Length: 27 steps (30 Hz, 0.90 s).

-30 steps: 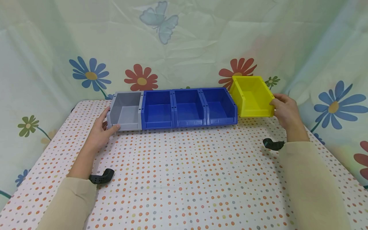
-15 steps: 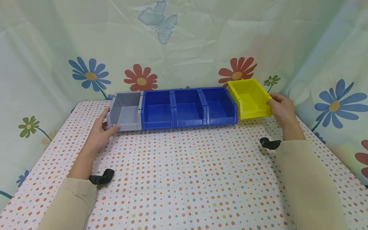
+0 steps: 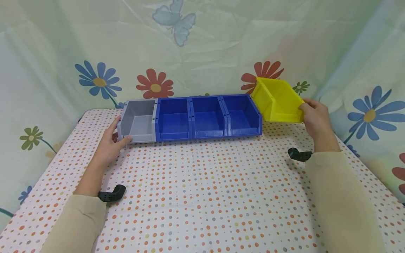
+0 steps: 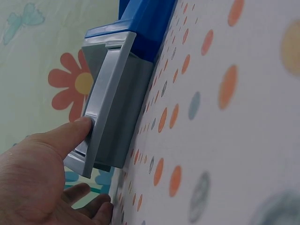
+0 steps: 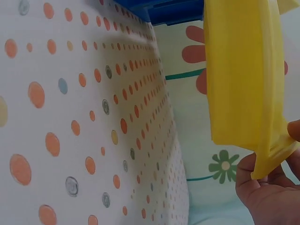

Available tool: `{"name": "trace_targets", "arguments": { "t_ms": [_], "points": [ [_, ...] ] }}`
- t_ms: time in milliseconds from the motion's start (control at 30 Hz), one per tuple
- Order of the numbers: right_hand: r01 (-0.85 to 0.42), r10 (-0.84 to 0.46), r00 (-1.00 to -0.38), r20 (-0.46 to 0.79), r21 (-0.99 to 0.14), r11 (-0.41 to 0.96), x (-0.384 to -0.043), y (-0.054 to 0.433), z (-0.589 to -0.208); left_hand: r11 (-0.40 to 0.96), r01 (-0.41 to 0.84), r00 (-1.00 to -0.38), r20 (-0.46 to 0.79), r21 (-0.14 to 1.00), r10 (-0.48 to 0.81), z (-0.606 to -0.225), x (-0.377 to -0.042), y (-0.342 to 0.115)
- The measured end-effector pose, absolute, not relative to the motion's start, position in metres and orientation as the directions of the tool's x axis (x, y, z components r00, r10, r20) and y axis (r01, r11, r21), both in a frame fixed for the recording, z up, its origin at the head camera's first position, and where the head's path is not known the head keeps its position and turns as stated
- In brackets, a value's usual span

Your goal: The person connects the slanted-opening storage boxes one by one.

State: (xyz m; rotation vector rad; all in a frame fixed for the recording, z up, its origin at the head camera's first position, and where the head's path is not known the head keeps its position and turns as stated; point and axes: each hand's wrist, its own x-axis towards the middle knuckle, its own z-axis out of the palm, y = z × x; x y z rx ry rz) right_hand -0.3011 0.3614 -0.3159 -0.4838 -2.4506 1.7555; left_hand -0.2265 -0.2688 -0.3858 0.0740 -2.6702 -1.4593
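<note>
My right hand [image 3: 317,119] grips the yellow storage bin [image 3: 283,102] at its right side near the front corner. This bin is raised off the table and tilted, beside the right end of the row. Its open front faces me. In the right wrist view, the yellow bin [image 5: 239,75] hangs clear of the cloth, thumb and fingers around its edge. At the row's left end, my left hand [image 3: 109,146] rests against the grey bin [image 3: 139,124], thumb on the front lip and fingers along the left side. The thumb also presses the grey bin [image 4: 105,93] in the left wrist view.
Three blue bins, a left one [image 3: 174,121], a middle one [image 3: 208,121] and a right one [image 3: 240,116], stand side by side, right of the grey bin. A dotted cloth covers the table [image 3: 196,193]. A flowered curtain [image 3: 205,45] hangs behind.
The yellow bin first came left and down against the right blue bin. It has since risen and shifted slightly right, tilting more. My left hand and the row have stayed put.
</note>
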Motion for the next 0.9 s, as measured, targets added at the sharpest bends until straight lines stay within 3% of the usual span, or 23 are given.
{"name": "trace_targets", "arguments": {
  "t_ms": [667, 900],
  "points": [
    [0.203, 0.311, -0.943, -0.116, -0.943, 0.264, -0.3002, 0.3655, -0.3220, 0.546, 0.005, -0.994, 0.065, 0.838, -0.090, -0.3868, -0.2287, -0.2665],
    [0.204, 0.318, -0.944, -0.092, -0.918, 0.341, -0.3030, 0.3634, -0.3175, 0.536, 0.007, -0.994, 0.065, 0.844, -0.090, -0.3869, -0.2296, -0.2676]
  ]
}}
